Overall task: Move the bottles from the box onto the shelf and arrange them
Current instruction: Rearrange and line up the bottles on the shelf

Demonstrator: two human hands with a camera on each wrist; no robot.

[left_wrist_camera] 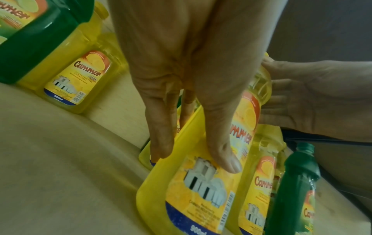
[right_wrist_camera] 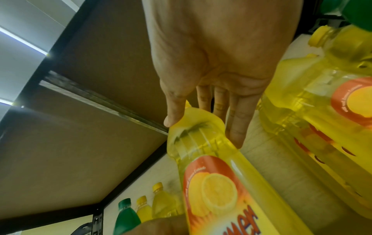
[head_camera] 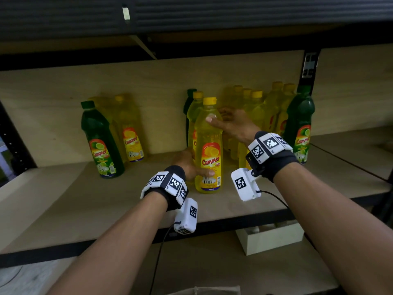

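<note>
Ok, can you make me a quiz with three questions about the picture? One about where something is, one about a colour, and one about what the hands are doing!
1. Where does the front yellow bottle stand?
A. on the shelf
B. in a box
C. on the floor

2. What colour is the cap of the bottle farthest left?
A. red
B. green
C. white

3. What are the hands doing to the front yellow bottle?
A. both hang away from it
B. one unscrews its cap
C. the left hand touches it low down, the right hand near its shoulder

Answers:
1 A, its base sits on the wooden board.
2 B, a green cap tops that green bottle.
3 C, the left thumb lies on the label and the right thumb meets the shoulder.
</note>
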